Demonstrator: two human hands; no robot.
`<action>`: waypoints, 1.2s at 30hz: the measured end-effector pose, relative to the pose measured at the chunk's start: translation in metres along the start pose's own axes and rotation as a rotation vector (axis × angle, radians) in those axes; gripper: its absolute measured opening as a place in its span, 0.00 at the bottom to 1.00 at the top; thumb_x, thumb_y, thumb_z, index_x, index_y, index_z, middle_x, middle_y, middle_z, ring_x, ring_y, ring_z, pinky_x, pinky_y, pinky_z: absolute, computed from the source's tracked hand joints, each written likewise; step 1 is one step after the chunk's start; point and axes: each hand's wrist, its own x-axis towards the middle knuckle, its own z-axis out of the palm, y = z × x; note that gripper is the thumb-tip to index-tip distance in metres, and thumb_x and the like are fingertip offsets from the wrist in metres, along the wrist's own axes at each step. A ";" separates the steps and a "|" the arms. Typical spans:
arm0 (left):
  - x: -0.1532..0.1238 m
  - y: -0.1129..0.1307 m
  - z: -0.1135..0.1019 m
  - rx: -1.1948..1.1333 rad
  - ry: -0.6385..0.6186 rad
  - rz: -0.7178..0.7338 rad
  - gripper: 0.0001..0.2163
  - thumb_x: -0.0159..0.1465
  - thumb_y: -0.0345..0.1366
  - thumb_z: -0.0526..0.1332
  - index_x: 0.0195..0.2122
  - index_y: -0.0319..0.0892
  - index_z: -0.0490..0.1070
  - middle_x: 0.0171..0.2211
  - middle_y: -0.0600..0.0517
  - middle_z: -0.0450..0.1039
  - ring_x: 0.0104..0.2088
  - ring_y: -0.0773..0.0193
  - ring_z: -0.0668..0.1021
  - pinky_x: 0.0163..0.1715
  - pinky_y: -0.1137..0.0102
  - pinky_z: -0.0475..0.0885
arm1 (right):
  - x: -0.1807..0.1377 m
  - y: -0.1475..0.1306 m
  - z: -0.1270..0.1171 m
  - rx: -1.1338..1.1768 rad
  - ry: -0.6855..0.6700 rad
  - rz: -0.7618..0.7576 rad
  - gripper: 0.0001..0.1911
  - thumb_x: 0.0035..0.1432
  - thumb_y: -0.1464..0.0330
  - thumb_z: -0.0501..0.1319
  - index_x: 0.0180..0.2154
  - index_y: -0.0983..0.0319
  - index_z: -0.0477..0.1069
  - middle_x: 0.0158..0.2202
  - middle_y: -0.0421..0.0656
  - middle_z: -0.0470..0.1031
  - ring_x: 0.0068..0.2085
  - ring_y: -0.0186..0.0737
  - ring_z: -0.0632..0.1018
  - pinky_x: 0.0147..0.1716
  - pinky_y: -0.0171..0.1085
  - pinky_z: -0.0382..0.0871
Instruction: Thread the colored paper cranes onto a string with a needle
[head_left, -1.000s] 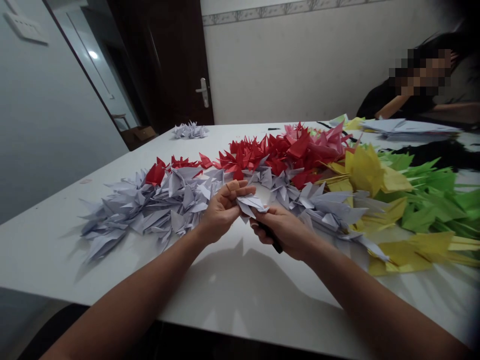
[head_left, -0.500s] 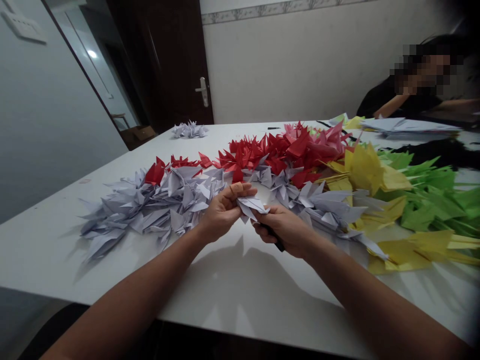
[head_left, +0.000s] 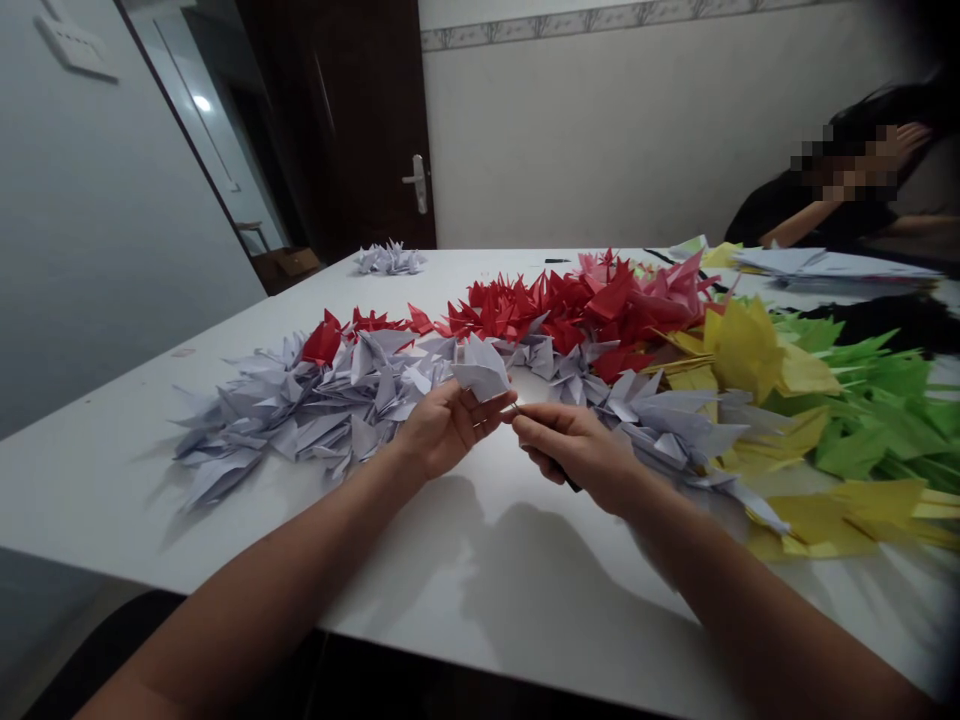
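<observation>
A person's left hand (head_left: 442, 432) holds a white folded paper (head_left: 483, 372) at its fingertips, above the table (head_left: 390, 590); its long axis runs left to right, dipping rightward, with one peak pointing up. The right hand's (head_left: 574, 447) grip is closed around a dark-handled tool (head_left: 573, 484), slanting so its thin tip points up-left, near the left fingers. White paper pieces (head_left: 300, 405) and red paper pieces (head_left: 517, 308) crowd the far side; bare tabletop lies between the forearms, reaching the near edge.
</observation>
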 end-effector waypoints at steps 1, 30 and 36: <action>0.000 -0.001 0.000 0.012 -0.018 0.006 0.11 0.61 0.31 0.51 0.34 0.38 0.73 0.35 0.46 0.77 0.38 0.60 0.78 0.40 0.67 0.72 | 0.001 0.003 0.001 -0.033 -0.002 -0.006 0.18 0.54 0.54 0.59 0.25 0.62 0.63 0.18 0.33 0.57 0.17 0.25 0.59 0.14 0.29 0.50; 0.004 0.028 -0.017 0.734 0.221 0.705 0.07 0.54 0.33 0.58 0.35 0.42 0.70 0.27 0.55 0.70 0.27 0.66 0.72 0.29 0.72 0.67 | 0.008 0.011 -0.002 -0.164 0.123 -0.006 0.16 0.54 0.56 0.57 0.25 0.61 0.62 0.19 0.33 0.54 0.18 0.27 0.59 0.15 0.30 0.48; -0.002 0.024 -0.018 1.252 0.236 0.726 0.13 0.52 0.26 0.54 0.34 0.42 0.76 0.32 0.52 0.76 0.34 0.59 0.74 0.42 0.66 0.67 | 0.011 0.021 -0.006 -0.231 0.145 0.005 0.17 0.54 0.55 0.56 0.23 0.61 0.61 0.17 0.33 0.54 0.18 0.27 0.58 0.16 0.30 0.47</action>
